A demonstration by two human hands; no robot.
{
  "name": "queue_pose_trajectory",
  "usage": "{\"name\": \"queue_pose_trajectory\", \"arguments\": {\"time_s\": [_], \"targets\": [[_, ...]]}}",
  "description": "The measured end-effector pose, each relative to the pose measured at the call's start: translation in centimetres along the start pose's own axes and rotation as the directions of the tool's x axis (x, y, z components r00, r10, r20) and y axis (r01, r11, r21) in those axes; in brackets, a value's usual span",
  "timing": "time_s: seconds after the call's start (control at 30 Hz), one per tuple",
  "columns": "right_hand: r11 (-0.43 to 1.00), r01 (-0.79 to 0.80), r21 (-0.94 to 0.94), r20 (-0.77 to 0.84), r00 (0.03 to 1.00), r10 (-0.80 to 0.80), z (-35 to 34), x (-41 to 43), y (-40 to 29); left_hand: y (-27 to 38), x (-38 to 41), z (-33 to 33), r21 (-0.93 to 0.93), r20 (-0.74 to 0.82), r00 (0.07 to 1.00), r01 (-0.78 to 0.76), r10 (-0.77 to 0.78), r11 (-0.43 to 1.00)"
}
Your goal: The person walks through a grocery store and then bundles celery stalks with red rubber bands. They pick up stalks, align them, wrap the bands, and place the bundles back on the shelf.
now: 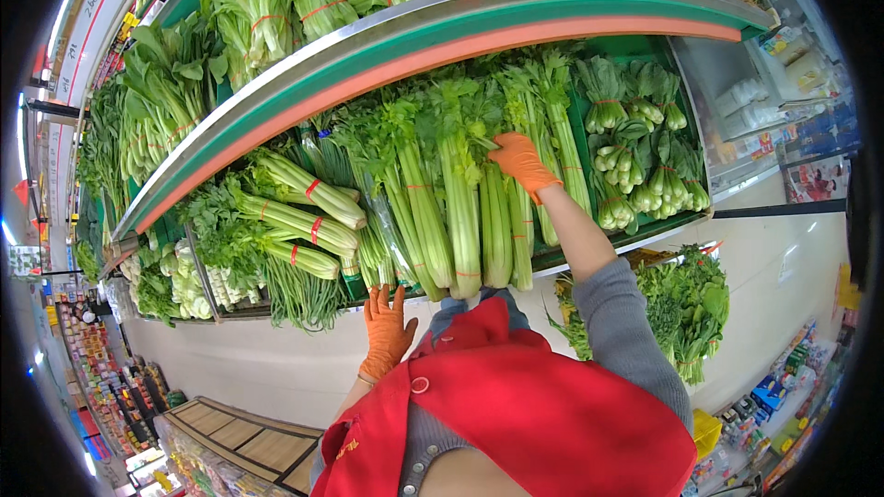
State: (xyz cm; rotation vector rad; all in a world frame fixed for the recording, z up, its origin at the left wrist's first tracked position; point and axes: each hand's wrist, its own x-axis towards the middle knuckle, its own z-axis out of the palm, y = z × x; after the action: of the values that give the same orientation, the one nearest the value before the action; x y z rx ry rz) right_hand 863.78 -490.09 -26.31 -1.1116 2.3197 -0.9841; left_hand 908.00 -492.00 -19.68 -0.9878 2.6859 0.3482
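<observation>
My right hand (523,164), in an orange glove, reaches into the lower shelf among the celery tops. Its fingers are curled around a celery stalk (483,141) near the leaves. Just left of it, a thick celery bunch (461,221) lies with its cut base toward me, tied with a red band. My left hand (387,331), gloved in orange too, is spread at the shelf's front edge, with nothing in it. Beyond its fingertips lie slim green stalks. Several celery bunches with red tape (314,224) lie crosswise to the left.
An upper shelf edge with a coral strip (442,62) overhangs the back of the celery. Bundled leafy greens (269,14) fill that shelf. Small bok choy bunches (625,159) sit in the right-hand compartment. More greens (684,310) stand low at my right. Chives (300,297) hang over the front edge.
</observation>
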Motion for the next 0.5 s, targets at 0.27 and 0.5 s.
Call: {"name": "queue_pose_trajectory", "arguments": {"time_s": [0.27,0.5], "targets": [[0.588,-0.591,0.553,0.318,0.802,0.506,-15.5,-15.4,-6.7,0.5,5.4,-1.0,-0.163,-0.045,0.975,-0.223,0.219,0.961],[0.322,-0.425,0.846,0.209,0.820,0.534,-18.2,-29.8,-5.0,7.0,11.3,0.4,-0.187,0.012,0.929,-0.363,0.371,0.913]]}}
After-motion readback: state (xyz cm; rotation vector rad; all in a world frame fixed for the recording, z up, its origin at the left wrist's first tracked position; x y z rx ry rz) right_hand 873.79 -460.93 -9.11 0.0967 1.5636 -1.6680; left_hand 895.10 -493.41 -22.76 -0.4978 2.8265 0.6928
